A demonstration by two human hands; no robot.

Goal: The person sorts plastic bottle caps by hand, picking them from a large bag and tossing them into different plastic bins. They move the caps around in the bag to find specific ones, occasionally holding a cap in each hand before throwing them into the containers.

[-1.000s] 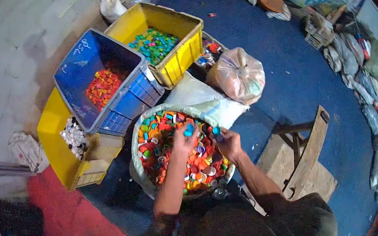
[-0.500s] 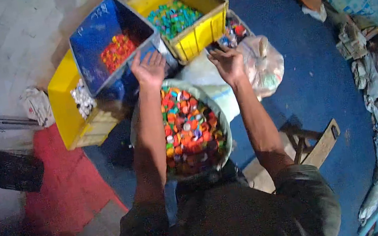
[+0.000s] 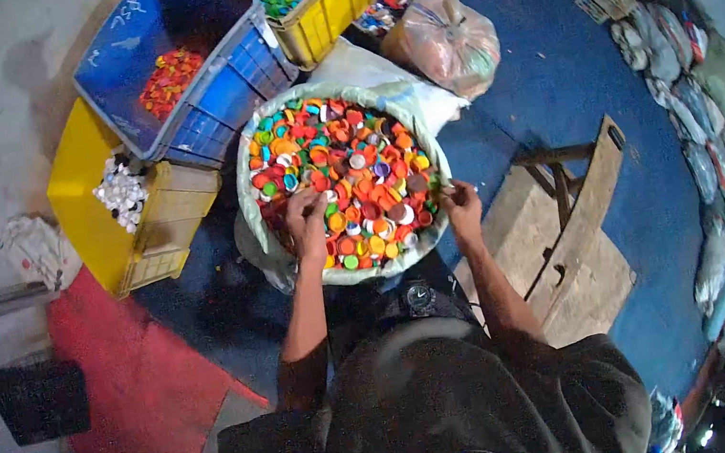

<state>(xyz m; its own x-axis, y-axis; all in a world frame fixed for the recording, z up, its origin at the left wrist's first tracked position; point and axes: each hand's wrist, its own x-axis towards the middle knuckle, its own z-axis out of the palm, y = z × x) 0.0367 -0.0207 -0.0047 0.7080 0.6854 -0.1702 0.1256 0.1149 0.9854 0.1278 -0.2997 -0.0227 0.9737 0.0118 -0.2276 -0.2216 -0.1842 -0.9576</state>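
Observation:
A round container lined with a pale bag stands before me, full of mixed bottle caps in red, orange, green, white and other colours. Over the left part of the caps is my left hand, its fingers curled together; what they hold, if anything, is too small to name. My right hand is at the container's right rim with its fingers drawn together, and what is between them cannot be made out.
Beyond stand a blue crate with red and orange caps, a yellow crate with green ones, and a yellow crate with white ones. A tied bag lies behind right. A wooden stool is at the right.
Both hands have come back from near the crates to the cap container, and their open fingers have closed. The view has shifted, so the crates appear further up and left.

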